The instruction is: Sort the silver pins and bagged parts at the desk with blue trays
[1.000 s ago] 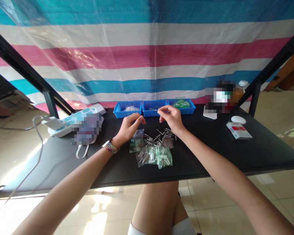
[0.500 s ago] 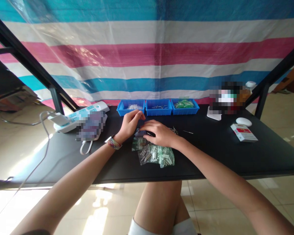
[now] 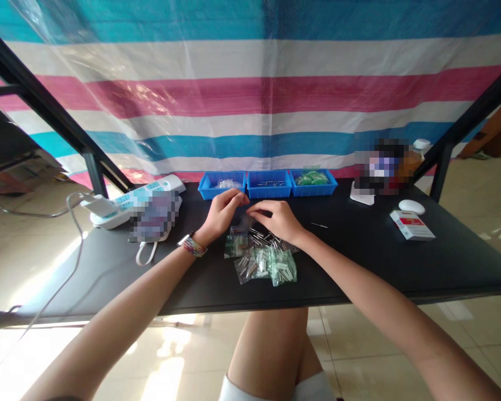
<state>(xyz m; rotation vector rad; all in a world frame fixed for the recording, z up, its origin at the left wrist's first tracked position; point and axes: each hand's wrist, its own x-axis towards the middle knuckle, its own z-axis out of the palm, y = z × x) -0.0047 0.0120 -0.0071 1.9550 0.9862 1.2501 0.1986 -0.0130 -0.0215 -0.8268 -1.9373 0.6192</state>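
My left hand (image 3: 222, 213) hovers above a black table (image 3: 359, 256), fingers curled toward the thumb in a pinch; what it pinches is too small to name. My right hand (image 3: 275, 218) is just to its right, fingertips nearly touching the left ones, also pinched over a small clear plastic bag (image 3: 242, 224). Under both hands lies a heap of small metal pins (image 3: 262, 238) and several clear and green little bags (image 3: 271, 266) holding pins. A single pin (image 3: 319, 225) lies apart to the right.
Three blue trays (image 3: 269, 184) line the table's back edge, holding clear bags, pins and green bags. A white power strip (image 3: 129, 199) with a cable sits at left. A white stand (image 3: 361, 196), a white oval object (image 3: 409, 206) and a red-white box (image 3: 411, 225) are at right.
My right hand came back from the middle blue tray, dropped onto the pile, then rose with its fingers pinched beside my left hand. My left hand hardly moved.
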